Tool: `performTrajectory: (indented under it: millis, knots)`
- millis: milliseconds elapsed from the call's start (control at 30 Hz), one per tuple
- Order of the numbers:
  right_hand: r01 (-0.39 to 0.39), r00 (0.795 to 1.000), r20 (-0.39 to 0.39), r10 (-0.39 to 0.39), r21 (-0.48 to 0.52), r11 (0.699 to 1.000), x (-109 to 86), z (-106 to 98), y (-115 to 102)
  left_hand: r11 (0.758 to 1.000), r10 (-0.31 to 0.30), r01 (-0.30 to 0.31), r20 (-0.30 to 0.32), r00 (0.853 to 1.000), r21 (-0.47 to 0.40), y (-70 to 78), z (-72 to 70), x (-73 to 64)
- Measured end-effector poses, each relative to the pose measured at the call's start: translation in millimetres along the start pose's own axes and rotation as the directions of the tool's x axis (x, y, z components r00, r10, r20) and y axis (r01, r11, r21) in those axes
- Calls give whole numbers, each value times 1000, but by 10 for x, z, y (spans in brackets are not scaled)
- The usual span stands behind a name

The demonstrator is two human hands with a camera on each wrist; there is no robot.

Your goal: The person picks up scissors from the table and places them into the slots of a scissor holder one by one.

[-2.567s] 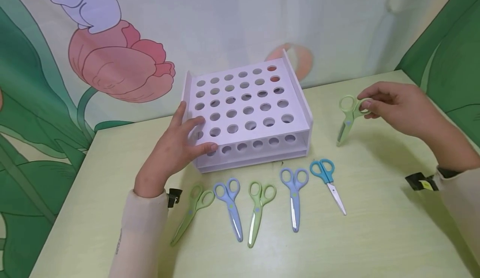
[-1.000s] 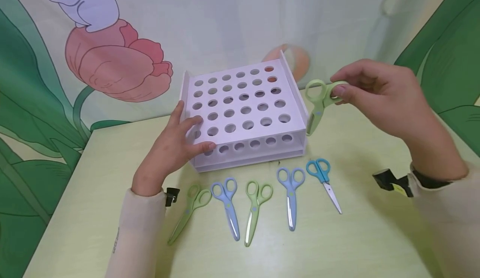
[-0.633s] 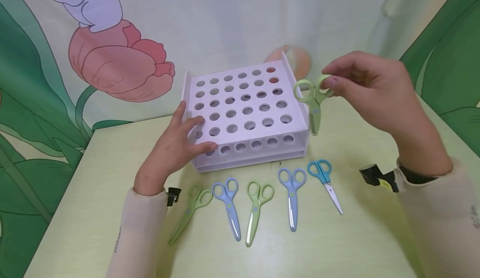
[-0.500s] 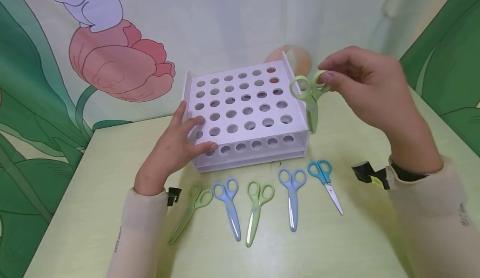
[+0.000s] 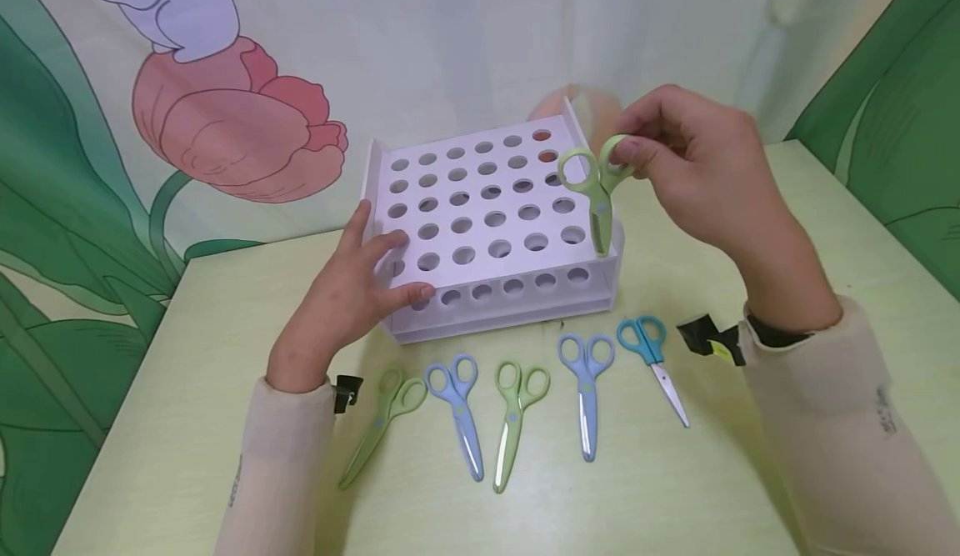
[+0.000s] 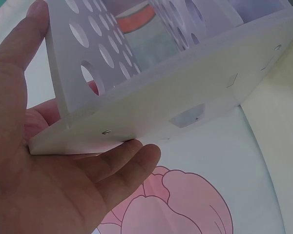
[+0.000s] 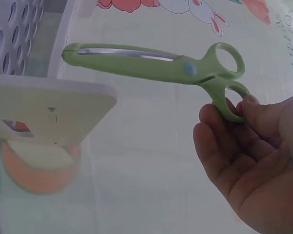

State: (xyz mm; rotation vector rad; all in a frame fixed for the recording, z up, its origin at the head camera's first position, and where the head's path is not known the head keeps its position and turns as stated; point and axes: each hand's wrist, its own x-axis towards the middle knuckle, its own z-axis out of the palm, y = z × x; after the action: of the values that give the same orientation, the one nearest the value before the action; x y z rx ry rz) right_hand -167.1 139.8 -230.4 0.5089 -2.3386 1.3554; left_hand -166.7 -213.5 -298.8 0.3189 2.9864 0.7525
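Nearest to us on the pale green-yellow table (image 5: 615, 506) lies a row of five scissors, loops to the far side and tips to the near: from left to right a green plastic pair (image 5: 375, 429), a lavender-blue plastic pair (image 5: 463, 424), a second green plastic pair (image 5: 511, 427), a second lavender-blue plastic pair (image 5: 587, 414), and a teal-handled pair with bare metal blades (image 5: 652, 356).

Just beyond the row stands the white, two-tiered rack with round holes (image 5: 480, 237). At its near left corner we see the left hand (image 5: 341, 298), fingers spread wide, gripping around the end panel, with the thumb along the near edge.

At the near right corner hangs the light green plastic scissors with a blue pivot dot (image 5: 601, 208), long axis close to upright, tips down, loops up. The right hand (image 5: 697, 168) is far the nearer one: from the right it pinches the right-hand loop between thumb and bent forefinger. The tips overlap the corner hole from above; we cannot tell whether they touch the rack. The left hand lies well apart, across the rack.

Farthest away hangs the printed wall cloth (image 5: 420, 39).
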Motion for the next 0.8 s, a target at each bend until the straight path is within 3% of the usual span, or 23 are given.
performTrajectory:
  millis: [567,800]
  knots:
    - [-26,998,-65,21,-72,997,11,-14,73,1000,12,-12,-13,1000,-5,-7,9,-9]
    - [20,996,-87,-26,-71,997,1,10,70,1000,5,-5,-7,1000,-13,-6,4,-8]
